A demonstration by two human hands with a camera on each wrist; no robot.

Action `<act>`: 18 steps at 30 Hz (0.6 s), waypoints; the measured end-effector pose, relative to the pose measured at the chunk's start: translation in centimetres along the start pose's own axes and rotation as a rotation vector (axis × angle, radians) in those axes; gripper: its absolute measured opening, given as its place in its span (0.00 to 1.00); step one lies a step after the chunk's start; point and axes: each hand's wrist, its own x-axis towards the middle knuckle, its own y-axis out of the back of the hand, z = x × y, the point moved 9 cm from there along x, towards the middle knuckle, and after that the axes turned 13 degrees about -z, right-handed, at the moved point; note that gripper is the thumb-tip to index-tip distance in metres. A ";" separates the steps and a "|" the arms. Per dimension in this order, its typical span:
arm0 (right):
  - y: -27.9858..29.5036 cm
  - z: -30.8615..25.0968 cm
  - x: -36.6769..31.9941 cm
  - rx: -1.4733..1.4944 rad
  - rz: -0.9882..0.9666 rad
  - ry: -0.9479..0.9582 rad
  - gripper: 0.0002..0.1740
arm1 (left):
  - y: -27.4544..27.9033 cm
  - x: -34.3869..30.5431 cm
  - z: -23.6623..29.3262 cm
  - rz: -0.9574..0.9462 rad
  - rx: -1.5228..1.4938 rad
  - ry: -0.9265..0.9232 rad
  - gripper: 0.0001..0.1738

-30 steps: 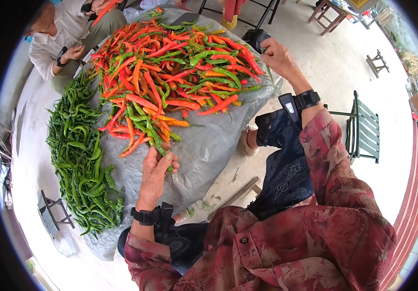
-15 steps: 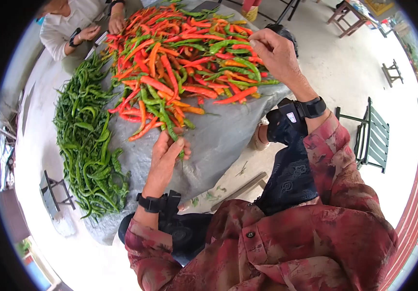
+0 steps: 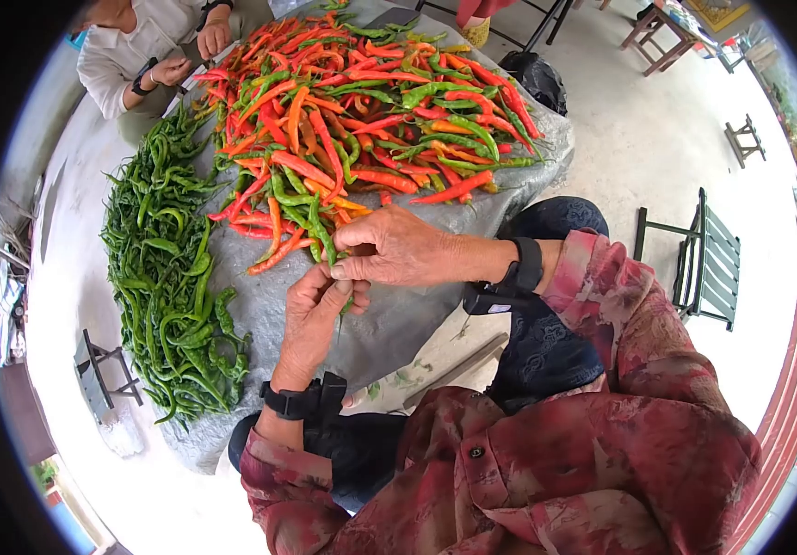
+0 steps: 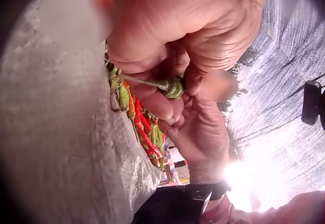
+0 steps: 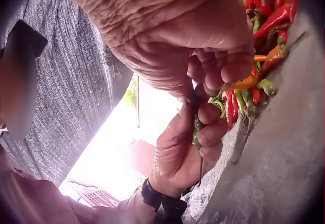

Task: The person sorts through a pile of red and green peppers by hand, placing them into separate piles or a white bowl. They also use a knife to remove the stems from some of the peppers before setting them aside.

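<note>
A green chili pepper (image 5: 197, 132) is held between my two hands, low over the near edge of the red chili pile (image 3: 324, 139). My left hand (image 3: 310, 319) has its fingers and thumb curled round the pepper. In the left wrist view its stem end (image 4: 174, 88) shows, with a thin stalk sticking out. From the right, my right hand (image 3: 407, 248) meets the left, its thumb and fingertips pinching the pepper's other end. Much of the pepper is hidden by fingers. Mixed red, orange and green chilies lie just beyond both hands.
A long heap of green chilies (image 3: 162, 277) lies to the left on the grey sheet (image 3: 398, 314). Another person (image 3: 162, 55) works at the far left of the pile. A green chair (image 3: 717, 259) stands at right, and a black bag (image 3: 535, 81) lies behind the sheet's corner.
My right hand has come down and left from the pile's right edge to the pepper in my left hand. My left hand keeps its grip on the pepper.
</note>
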 end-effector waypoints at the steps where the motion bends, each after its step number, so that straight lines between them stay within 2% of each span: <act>1: 0.1 -0.2 -0.1 -0.003 0.001 -0.001 0.18 | 0.1 -0.1 -0.2 0.002 0.019 0.018 0.14; 3: 0.6 -1.4 -0.5 0.147 0.021 0.122 0.16 | 0.0 0.0 -0.5 0.004 0.038 0.035 0.14; 4: 1.1 -1.5 -0.6 0.147 0.022 0.122 0.16 | -0.1 0.0 0.1 0.036 0.064 -0.034 0.14; 6: 4.0 -1.1 -1.3 0.040 0.147 0.081 0.13 | 0.2 0.0 0.6 0.065 0.092 -0.103 0.14; 7: 6.0 -0.9 -1.8 0.057 0.209 0.059 0.13 | 0.6 0.0 0.7 0.094 0.128 -0.102 0.13; 9: 9.6 0.8 -3.2 0.185 0.202 -0.076 0.14 | 1.2 0.0 0.8 0.124 0.165 -0.103 0.13; 11: 14.8 3.1 -5.9 -0.013 0.465 -0.176 0.17 | 1.7 -0.1 0.2 0.165 0.169 -0.037 0.12; 13: 18.8 4.7 -9.1 -0.395 0.636 -0.297 0.18 | 1.7 0.1 -0.2 0.158 0.180 -0.020 0.11; 14: 19.7 5.9 -10.1 -0.395 0.637 -0.304 0.18 | 1.7 0.2 -0.5 0.153 0.192 -0.004 0.11; 16: 20.8 8.8 -12.1 -0.529 0.614 -0.547 0.16 | 1.8 0.3 -0.8 0.143 0.196 -0.006 0.11; 18: 20.6 9.3 -12.7 -0.551 0.657 -0.492 0.15 | 1.9 0.4 -0.8 0.143 0.203 -0.009 0.11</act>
